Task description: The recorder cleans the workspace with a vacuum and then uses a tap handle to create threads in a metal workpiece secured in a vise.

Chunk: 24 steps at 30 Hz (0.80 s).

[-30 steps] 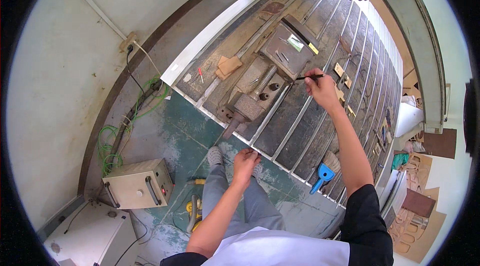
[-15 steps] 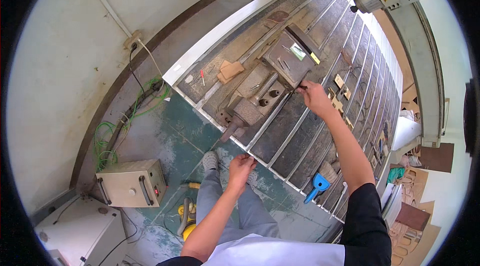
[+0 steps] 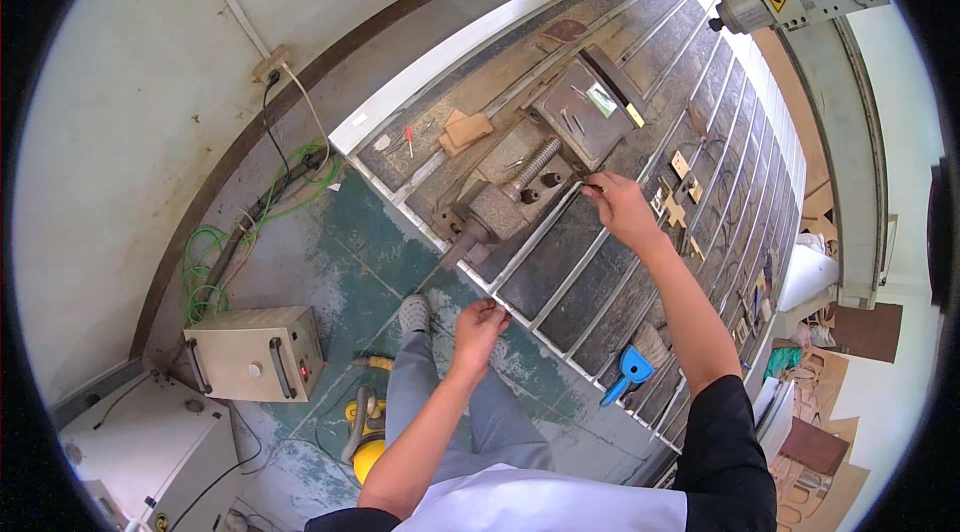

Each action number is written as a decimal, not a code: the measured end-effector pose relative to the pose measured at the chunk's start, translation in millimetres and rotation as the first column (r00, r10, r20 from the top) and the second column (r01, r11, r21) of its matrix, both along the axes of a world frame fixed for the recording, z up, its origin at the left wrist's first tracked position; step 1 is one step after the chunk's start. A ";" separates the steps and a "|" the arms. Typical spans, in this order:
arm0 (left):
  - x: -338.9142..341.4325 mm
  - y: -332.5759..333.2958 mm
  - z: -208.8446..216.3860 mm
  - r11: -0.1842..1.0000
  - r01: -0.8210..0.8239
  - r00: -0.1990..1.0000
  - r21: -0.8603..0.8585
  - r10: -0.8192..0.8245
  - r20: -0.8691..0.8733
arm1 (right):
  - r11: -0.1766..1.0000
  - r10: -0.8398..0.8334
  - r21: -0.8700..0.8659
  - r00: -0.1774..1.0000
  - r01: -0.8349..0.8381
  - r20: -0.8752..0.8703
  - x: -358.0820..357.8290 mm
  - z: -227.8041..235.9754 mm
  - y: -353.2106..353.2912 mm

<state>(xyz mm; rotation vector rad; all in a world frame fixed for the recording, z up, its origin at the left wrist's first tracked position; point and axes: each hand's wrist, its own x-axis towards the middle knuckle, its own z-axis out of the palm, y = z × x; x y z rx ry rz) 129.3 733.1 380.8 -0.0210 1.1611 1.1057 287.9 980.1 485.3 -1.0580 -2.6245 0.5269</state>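
My right hand [image 3: 622,209] reaches over the slotted machine table [image 3: 566,284], its thumb and fingers pinched together at a metal rail beside the vise. Whatever small thing lies in those fingertips is too small to name. The vise [image 3: 498,214] is heavy and brownish, with a coiled screw [image 3: 532,166] and a handle pointing toward the table's near edge. At that edge my left hand [image 3: 477,334] is closed, fingertips pressed together against the pale border. What it grips, if anything, is hidden.
Small drill bits or pins and a green-white card [image 3: 601,99] lie on the vise's flat top. Wooden pieces [image 3: 465,131], a red-handled screwdriver [image 3: 408,140], brass-coloured plates [image 3: 676,211] and a blue dustpan [image 3: 630,372] rest on the table. A spindle [image 3: 742,9] hangs at far right.
My right hand has shifted slightly left and nearer along the rail, away from the vise's corner. My left hand stays at the table edge. The whole view has moved a little.
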 end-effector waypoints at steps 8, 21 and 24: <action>0.4 0.3 3.6 1.000 0.020 1.000 -0.017 -0.020 0.000 | 0.944 -0.234 -0.276 0.956 0.180 -0.176 6.4 -17.0 -9.1; 4.5 5.0 1.2 0.979 -0.191 0.979 -0.078 0.183 -0.095 | 0.862 -0.425 -0.419 0.857 0.286 -0.290 1.9 -28.6 -78.6; 1.0 6.4 -2.2 0.982 -0.174 0.980 -0.071 0.166 -0.108 | 0.939 -0.248 -0.286 0.951 0.190 -0.183 -21.9 -19.6 -107.4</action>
